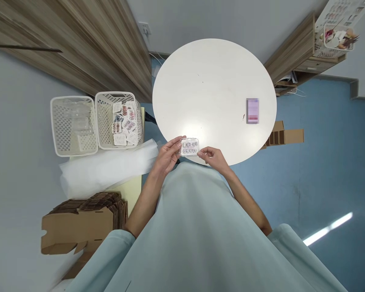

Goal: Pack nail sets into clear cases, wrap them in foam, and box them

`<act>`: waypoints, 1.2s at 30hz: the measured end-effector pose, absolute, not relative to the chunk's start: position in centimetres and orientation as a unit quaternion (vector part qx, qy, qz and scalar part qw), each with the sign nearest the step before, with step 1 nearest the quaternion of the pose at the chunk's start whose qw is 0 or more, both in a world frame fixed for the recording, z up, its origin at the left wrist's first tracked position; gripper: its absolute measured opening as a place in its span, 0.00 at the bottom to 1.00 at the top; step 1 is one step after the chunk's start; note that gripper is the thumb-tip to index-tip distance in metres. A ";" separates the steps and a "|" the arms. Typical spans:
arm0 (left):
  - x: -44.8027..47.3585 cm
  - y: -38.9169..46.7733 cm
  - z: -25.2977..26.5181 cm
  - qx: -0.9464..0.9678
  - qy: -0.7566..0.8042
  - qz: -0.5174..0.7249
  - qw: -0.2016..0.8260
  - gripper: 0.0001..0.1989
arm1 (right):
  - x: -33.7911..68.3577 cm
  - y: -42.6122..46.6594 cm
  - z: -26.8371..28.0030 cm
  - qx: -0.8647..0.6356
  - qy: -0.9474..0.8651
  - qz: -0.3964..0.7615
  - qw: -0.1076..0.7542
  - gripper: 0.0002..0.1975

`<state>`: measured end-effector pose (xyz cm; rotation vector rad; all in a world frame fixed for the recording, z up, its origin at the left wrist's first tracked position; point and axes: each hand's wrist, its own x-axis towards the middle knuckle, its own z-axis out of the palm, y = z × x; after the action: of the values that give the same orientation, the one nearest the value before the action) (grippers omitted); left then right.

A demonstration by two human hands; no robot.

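A small clear plastic case of press-on nails (189, 147), with two rows of pale, shiny nails, is held flat over the near edge of the round white table (214, 81). My left hand (168, 156) grips its left end between thumb and fingers. At its lower right corner, my right hand (214, 158) pinches the case with thumb and forefinger, the other fingers curled in. The fingers cover both ends of the case.
Left of the table, one white basket (99, 121) holds several nail packs and another (57, 125) holds clear cases. Near them lie white wrapping sheets (109, 168) and folded cardboard boxes (79, 227). A blurred-out purple item (252, 110) lies on the table's right. Cardboard (293, 136) stands beyond it.
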<state>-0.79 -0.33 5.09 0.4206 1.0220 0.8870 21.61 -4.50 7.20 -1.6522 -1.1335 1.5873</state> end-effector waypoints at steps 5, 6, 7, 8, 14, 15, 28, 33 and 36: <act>-1.2 -0.8 5.0 0.198 0.468 0.415 0.755 0.21 | 20.8 -4.3 6.9 -0.578 -0.380 0.666 0.279 0.27; -1.3 -1.0 4.8 0.198 0.469 0.416 0.753 0.23 | 20.6 -4.3 6.7 -0.576 -0.374 0.669 0.284 0.27; -1.5 -1.1 4.6 0.198 0.473 0.414 0.752 0.24 | 20.5 -4.2 6.5 -0.575 -0.369 0.671 0.289 0.27; -1.7 -1.3 4.4 0.199 0.481 0.410 0.749 0.26 | 20.3 -4.2 6.3 -0.574 -0.365 0.672 0.294 0.27; -2.8 -2.1 2.8 0.243 0.572 0.309 0.720 0.32 | 19.6 -3.1 4.9 -0.584 -0.354 0.666 0.302 0.26; -3.0 -2.2 2.7 0.254 0.589 0.298 0.707 0.32 | 19.5 -2.9 4.7 -0.586 -0.355 0.665 0.298 0.27; -5.0 -0.7 -1.0 0.323 0.649 0.294 0.623 0.35 | 16.8 -0.3 0.6 -0.602 -0.393 0.650 0.247 0.28; -5.0 0.4 -4.0 0.329 0.674 0.266 0.605 0.26 | 16.2 1.1 -2.7 -0.617 -0.426 0.626 0.214 0.23; -4.8 1.3 -5.7 0.338 0.688 0.242 0.595 0.20 | 15.8 1.8 -4.5 -0.634 -0.430 0.611 0.198 0.19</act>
<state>-4.80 1.28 -5.67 0.7859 1.5980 0.5625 15.82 1.77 -4.50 -1.7743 -1.2029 1.7108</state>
